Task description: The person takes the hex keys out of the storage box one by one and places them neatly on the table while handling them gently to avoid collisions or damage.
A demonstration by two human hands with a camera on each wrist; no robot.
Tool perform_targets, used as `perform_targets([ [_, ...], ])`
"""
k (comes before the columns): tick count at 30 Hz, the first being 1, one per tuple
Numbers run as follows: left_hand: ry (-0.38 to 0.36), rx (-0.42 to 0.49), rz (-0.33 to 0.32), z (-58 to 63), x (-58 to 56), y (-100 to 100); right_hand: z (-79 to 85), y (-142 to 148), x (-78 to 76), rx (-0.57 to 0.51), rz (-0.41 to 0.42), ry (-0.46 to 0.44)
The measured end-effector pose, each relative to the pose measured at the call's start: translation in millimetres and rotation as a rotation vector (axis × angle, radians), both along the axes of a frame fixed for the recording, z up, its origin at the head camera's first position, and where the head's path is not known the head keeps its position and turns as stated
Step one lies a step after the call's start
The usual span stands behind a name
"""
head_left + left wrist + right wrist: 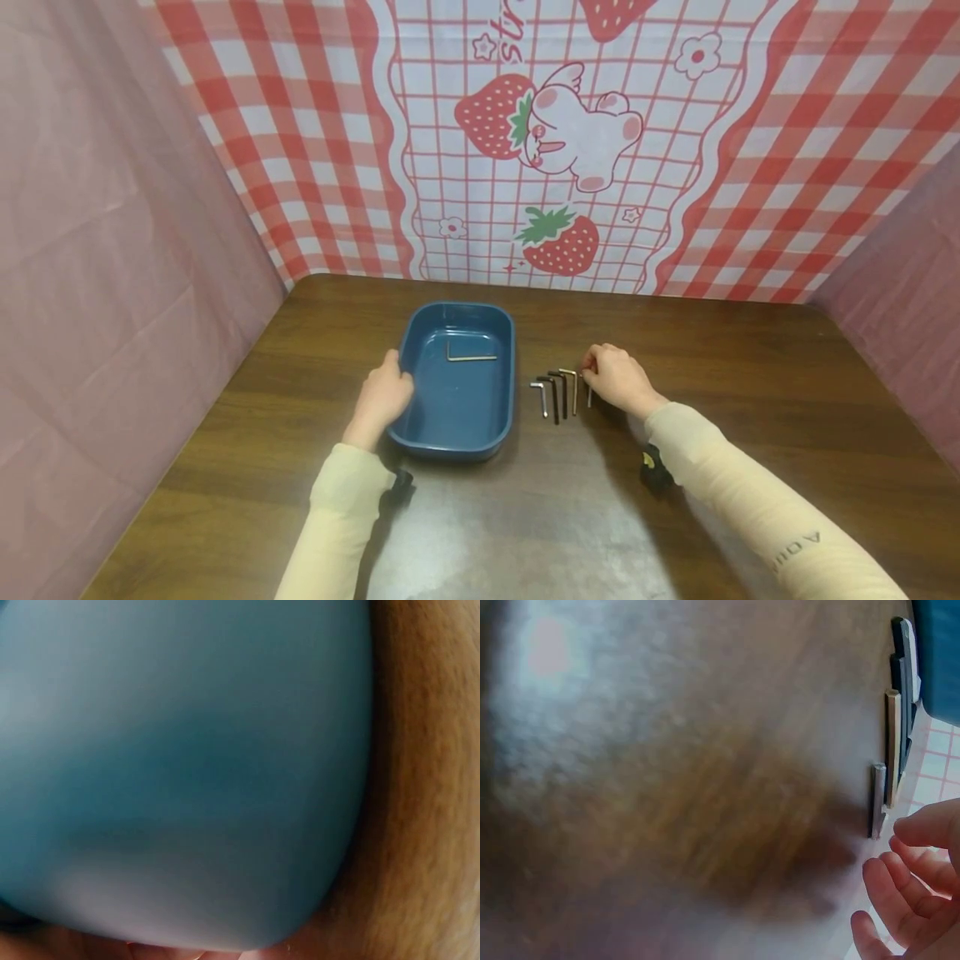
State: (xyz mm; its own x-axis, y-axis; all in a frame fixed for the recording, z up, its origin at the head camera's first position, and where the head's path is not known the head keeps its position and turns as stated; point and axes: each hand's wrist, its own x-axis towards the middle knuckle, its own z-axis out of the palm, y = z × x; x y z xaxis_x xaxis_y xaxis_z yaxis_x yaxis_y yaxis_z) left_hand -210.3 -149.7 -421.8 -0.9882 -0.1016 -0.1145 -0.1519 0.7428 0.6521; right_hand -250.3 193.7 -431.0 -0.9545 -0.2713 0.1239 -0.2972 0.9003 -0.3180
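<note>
A blue rectangular tray (453, 412) stands on the table, and one L-shaped hex key (472, 359) lies inside it. My left hand (383, 392) grips the tray's left rim. In the left wrist view the tray's outer wall (202, 772) fills most of the picture. Right of the tray, several hex keys lie in a row, among them a short silver one (543, 401), black ones (564, 396) and a brass-coloured one (575, 393). At the row's right end my right hand (618, 379) is over a silver hex key (878, 799), its fingers loosely bent and partly covering it.
The brown wooden table (517, 525) meets a red-and-white strawberry cloth (562, 242) at the back. Pink cloth (127, 208) hangs along the left side and more along the right. Dark wrist cameras sit below both cuffs.
</note>
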Motion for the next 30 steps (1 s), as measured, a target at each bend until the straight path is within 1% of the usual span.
perform_targets([
  [6, -0.006, 0.003, 0.001, 0.1, -0.9, 0, 4.4, -5, -1.9, -0.018, 0.01, 0.017],
  [13, -0.015, 0.017, 0.004, -0.1, 0.1, 2, 9.9, -18, -4.2, -0.02, 0.033, 0.05],
  [19, -0.013, 0.016, 0.005, 0.8, 1.2, 2, 15.3, -34, -6.5, -0.018, 0.044, 0.059],
  [24, -0.008, 0.014, 0.003, -0.7, -0.1, 1, 20.4, -50, -8.5, -0.029, 0.058, 0.058],
  [30, -0.001, 0.01, 0.004, -1.1, -0.2, 1, 24.1, -67, -12.8, -0.034, 0.075, 0.082],
])
